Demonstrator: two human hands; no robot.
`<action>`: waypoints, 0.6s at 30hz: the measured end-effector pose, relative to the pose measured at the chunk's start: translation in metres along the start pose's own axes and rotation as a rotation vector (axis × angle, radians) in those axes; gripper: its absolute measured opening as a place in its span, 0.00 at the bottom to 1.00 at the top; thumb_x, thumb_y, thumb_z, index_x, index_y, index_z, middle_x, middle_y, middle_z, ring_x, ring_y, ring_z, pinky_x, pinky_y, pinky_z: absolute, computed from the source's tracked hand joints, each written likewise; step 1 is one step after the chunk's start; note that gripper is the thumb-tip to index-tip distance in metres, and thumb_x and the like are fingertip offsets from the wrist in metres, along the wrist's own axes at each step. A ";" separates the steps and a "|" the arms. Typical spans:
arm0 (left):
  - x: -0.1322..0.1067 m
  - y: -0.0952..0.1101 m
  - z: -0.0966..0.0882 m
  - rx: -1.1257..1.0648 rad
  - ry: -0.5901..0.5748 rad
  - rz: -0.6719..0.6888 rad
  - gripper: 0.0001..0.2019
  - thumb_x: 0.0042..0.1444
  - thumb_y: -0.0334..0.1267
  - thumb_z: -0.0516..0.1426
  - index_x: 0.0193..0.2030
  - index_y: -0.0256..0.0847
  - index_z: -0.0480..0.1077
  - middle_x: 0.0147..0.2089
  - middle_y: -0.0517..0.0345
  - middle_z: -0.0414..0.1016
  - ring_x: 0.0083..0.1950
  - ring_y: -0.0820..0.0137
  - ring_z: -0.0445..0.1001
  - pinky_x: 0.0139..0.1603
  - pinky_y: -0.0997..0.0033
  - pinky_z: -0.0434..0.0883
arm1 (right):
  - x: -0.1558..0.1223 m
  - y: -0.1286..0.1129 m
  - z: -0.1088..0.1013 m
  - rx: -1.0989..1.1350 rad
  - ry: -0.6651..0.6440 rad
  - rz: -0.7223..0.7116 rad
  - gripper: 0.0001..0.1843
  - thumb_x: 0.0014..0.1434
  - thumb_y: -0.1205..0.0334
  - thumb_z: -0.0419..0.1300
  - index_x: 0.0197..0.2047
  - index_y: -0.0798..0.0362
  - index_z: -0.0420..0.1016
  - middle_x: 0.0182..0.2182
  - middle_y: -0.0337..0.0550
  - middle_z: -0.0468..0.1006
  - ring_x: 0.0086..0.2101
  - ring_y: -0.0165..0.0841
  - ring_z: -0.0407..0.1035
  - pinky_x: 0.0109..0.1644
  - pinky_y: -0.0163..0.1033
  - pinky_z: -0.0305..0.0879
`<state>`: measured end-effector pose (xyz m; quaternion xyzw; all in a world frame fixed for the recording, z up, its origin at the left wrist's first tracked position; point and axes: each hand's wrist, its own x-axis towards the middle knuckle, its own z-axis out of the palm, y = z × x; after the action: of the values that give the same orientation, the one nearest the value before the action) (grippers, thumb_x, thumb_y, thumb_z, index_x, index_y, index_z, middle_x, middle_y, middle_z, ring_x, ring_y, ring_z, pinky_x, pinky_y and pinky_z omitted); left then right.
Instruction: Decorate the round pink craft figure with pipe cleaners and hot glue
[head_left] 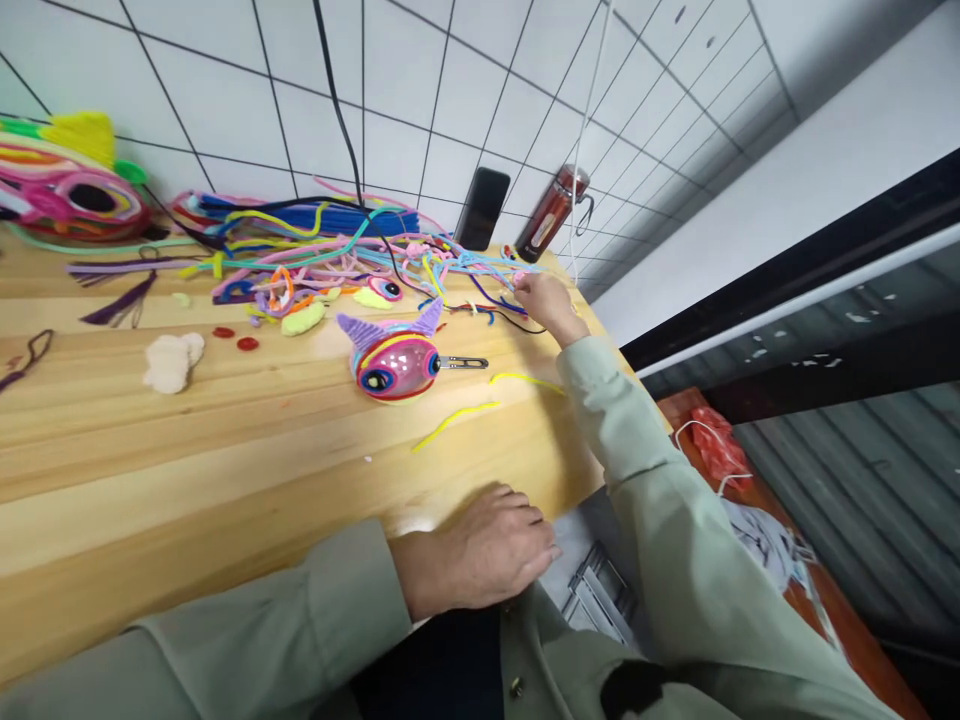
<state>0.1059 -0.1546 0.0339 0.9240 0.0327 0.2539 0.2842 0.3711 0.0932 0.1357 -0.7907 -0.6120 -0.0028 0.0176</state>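
At the right end of a heap of coloured pipe cleaners [352, 245], my right hand [546, 303] has its fingertips pinched together on what looks like a pink pipe cleaner. My left hand [487, 550] rests by the table's front edge with its fingers curled in, and I see nothing in it. Between them sits a small round fish-like figure [401, 365] with two purple fuzzy points and ringed eyes. A metal hair clip [465, 363] sticks out beside it. Two yellow pipe cleaners, one the nearer piece [454, 424], lie on the wood.
A black phone [482, 208] and a red-brown flask [553, 215] stand against the tiled wall. At the far left is a larger pipe-cleaner fish [71, 190]. Cream-coloured pieces [172, 362] and small red discs [247, 343] lie on the wooden table [225, 480]. A black cable crosses the heap.
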 end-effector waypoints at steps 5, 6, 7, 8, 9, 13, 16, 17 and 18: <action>0.002 0.001 0.000 0.013 0.003 0.014 0.17 0.85 0.44 0.64 0.40 0.43 0.79 0.39 0.58 0.88 0.42 0.63 0.85 0.48 0.56 0.73 | 0.010 -0.012 0.021 -0.031 -0.022 0.037 0.22 0.78 0.65 0.62 0.67 0.58 0.92 0.66 0.67 0.91 0.64 0.53 0.84 0.69 0.50 0.75; 0.002 0.001 -0.001 0.017 0.002 0.014 0.17 0.85 0.44 0.64 0.40 0.43 0.79 0.39 0.58 0.88 0.42 0.63 0.85 0.48 0.56 0.73 | 0.011 -0.013 0.025 -0.024 -0.025 0.031 0.22 0.79 0.65 0.62 0.67 0.58 0.92 0.66 0.67 0.91 0.63 0.53 0.84 0.69 0.50 0.75; 0.003 0.001 -0.001 0.021 0.001 0.014 0.17 0.85 0.44 0.64 0.40 0.43 0.79 0.39 0.57 0.89 0.42 0.63 0.85 0.47 0.56 0.73 | 0.013 -0.015 0.028 -0.014 -0.030 0.025 0.22 0.78 0.66 0.61 0.66 0.58 0.92 0.66 0.67 0.91 0.63 0.52 0.84 0.70 0.50 0.75; 0.003 0.001 -0.002 0.024 0.000 0.014 0.17 0.85 0.43 0.64 0.40 0.43 0.79 0.39 0.57 0.89 0.42 0.63 0.86 0.47 0.56 0.73 | 0.014 -0.016 0.030 -0.003 -0.034 0.018 0.21 0.78 0.67 0.61 0.65 0.58 0.92 0.66 0.67 0.91 0.62 0.51 0.83 0.70 0.50 0.75; 0.003 0.001 -0.002 0.026 -0.002 0.017 0.17 0.85 0.43 0.64 0.40 0.43 0.79 0.39 0.57 0.89 0.42 0.62 0.86 0.47 0.56 0.73 | 0.016 -0.016 0.031 0.011 -0.035 0.011 0.20 0.77 0.68 0.61 0.63 0.58 0.92 0.66 0.67 0.91 0.61 0.50 0.83 0.69 0.49 0.75; 0.004 -0.001 -0.001 0.008 -0.002 0.018 0.17 0.86 0.43 0.64 0.41 0.42 0.79 0.40 0.56 0.89 0.42 0.63 0.86 0.48 0.56 0.74 | 0.020 -0.009 0.015 0.077 0.055 -0.003 0.18 0.80 0.68 0.57 0.60 0.58 0.89 0.64 0.62 0.90 0.60 0.44 0.81 0.67 0.44 0.73; 0.005 -0.003 -0.003 -0.064 0.075 -0.034 0.18 0.87 0.41 0.60 0.40 0.42 0.79 0.39 0.56 0.88 0.40 0.64 0.84 0.47 0.57 0.73 | 0.010 0.004 -0.011 0.356 0.215 -0.005 0.14 0.82 0.64 0.56 0.54 0.54 0.84 0.52 0.51 0.89 0.50 0.37 0.81 0.58 0.40 0.74; 0.006 -0.003 -0.005 -0.114 0.124 -0.077 0.18 0.87 0.40 0.59 0.39 0.42 0.78 0.38 0.56 0.87 0.39 0.65 0.83 0.46 0.58 0.73 | 0.001 0.007 -0.018 0.526 0.246 -0.018 0.10 0.81 0.61 0.59 0.50 0.52 0.82 0.45 0.45 0.86 0.43 0.35 0.78 0.51 0.39 0.74; 0.007 -0.003 -0.008 -0.185 0.177 -0.134 0.18 0.87 0.39 0.58 0.40 0.43 0.77 0.38 0.56 0.86 0.39 0.65 0.82 0.46 0.59 0.72 | -0.010 0.009 -0.025 0.703 0.250 -0.043 0.09 0.80 0.56 0.63 0.46 0.49 0.79 0.38 0.40 0.82 0.37 0.33 0.75 0.45 0.37 0.72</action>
<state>0.1083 -0.1467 0.0411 0.8635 0.0958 0.3166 0.3806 0.3778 0.0804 0.1600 -0.7169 -0.5852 0.1106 0.3625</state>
